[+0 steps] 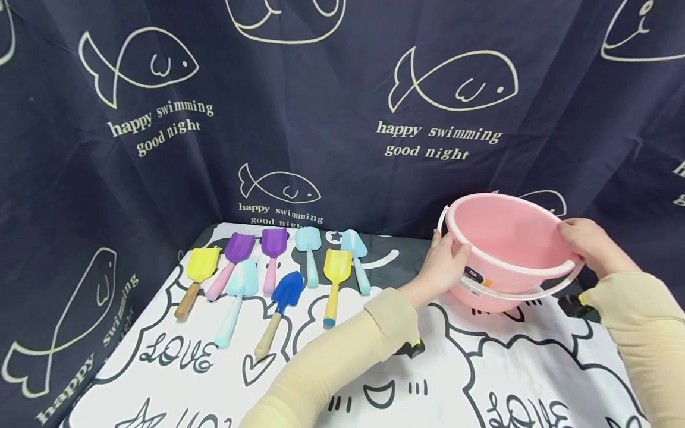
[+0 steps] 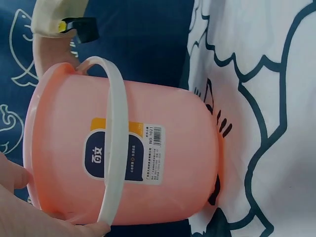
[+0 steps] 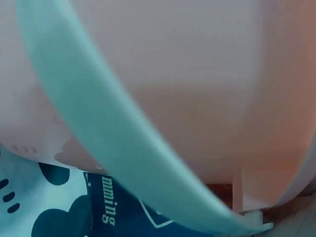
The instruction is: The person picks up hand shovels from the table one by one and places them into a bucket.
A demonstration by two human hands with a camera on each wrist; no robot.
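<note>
A pink bucket [image 1: 489, 302] with a white handle [image 1: 540, 293] is at the right of the table, its mouth tilted toward me. My left hand [image 1: 441, 264] grips its left rim, near where the handle joins. On the opposite side, my right hand [image 1: 594, 244] holds the rim, fingers partly hidden. In the left wrist view the handle [image 2: 117, 98] hangs across a label [image 2: 153, 158] on the wall. The right wrist view is mostly filled by the bucket wall [image 3: 197, 113]; little of the right hand shows there. Whether the base touches the table cannot be told.
Several toy shovels lie at the left: a blue trowel [image 1: 288, 289], a yellow shovel [image 1: 338, 264], a wooden-handled yellow one [image 1: 202, 264], purple shovels [image 1: 274, 242] and light blue ones [image 1: 308, 239]. A dark fish-print curtain [image 1: 342, 119] hangs behind the patterned tabletop [image 1: 428, 410].
</note>
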